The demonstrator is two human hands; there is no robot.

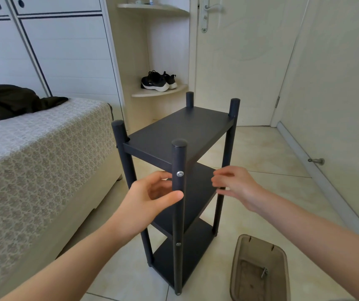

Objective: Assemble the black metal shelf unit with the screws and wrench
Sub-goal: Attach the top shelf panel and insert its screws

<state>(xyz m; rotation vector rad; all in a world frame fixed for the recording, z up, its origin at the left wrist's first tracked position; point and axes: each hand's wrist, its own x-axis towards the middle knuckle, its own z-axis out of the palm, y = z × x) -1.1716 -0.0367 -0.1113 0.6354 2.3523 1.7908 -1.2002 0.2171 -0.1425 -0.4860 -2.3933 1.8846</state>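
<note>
Shelf unit (180,127) stood upright at frame centre on the tiles, all three boards on, silver screw (180,173) showing in the front post (179,213). Left hand (152,193) curled loosely round that post, thumb on it; right hand (232,185) relaxed, holding nothing, near the right post (218,213). Likely a firmness check: steady one post, rock gently, retighten any loose screw. Right hand was blurred, contact unclear; small metal piece in the tray (238,255) at lower right, wrench or screw, couldn't tell; rear screws hidden
</note>
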